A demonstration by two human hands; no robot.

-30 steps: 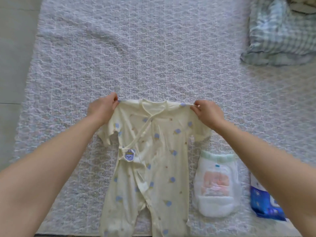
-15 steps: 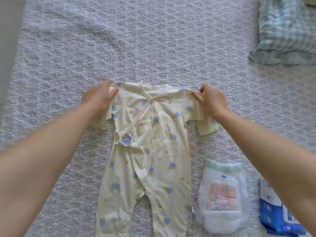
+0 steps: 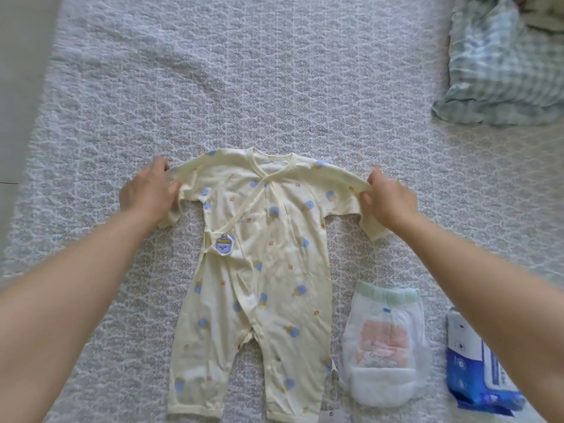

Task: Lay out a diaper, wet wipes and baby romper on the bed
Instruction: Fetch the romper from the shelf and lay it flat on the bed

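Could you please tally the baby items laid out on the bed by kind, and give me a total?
Baby romper, pale yellow, held at the sleeves by the left hand and right hand: 1
Diaper, white: 1
Wet wipes pack, blue: 1
Total: 3

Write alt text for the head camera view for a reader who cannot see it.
Two bare hands, left hand and right hand, pinch the sleeves of a pale yellow baby romper spread flat on a quilted bed. To its right lie a diaper and a blue wet wipes pack.
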